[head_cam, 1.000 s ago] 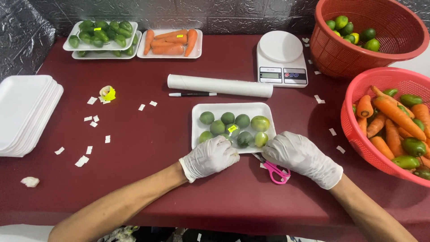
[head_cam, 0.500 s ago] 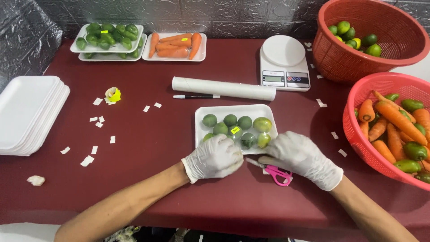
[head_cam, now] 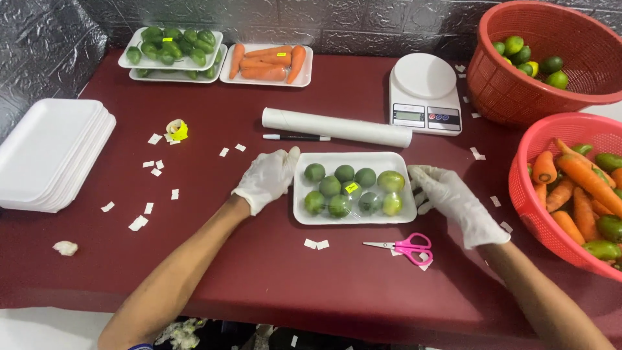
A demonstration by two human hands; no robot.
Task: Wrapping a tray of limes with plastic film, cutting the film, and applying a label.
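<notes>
Stack of white foam trays [head_cam: 48, 152] at the table's left edge. Yellow sticker roll [head_cam: 176, 129] among scattered paper bits. Left hand [head_cam: 267, 178], gloved, fingers loosely spread, rests against the left end of the wrapped tray of limes [head_cam: 353, 188] at table centre. Pink scissors [head_cam: 402, 246] lie just in front of it. Right hand [head_cam: 453, 202], gloved, half open, touches the tray's right end. Red basket of carrots [head_cam: 573, 194] at far right.

White-gloved left hand [head_cam: 267, 178] and right hand [head_cam: 453, 202]; white tray [head_cam: 355, 216] of green limes [head_cam: 343, 188], one yellow sticker [head_cam: 352, 187]; pink-handled scissors [head_cam: 403, 247]; dark red table [head_cam: 259, 272].
</notes>
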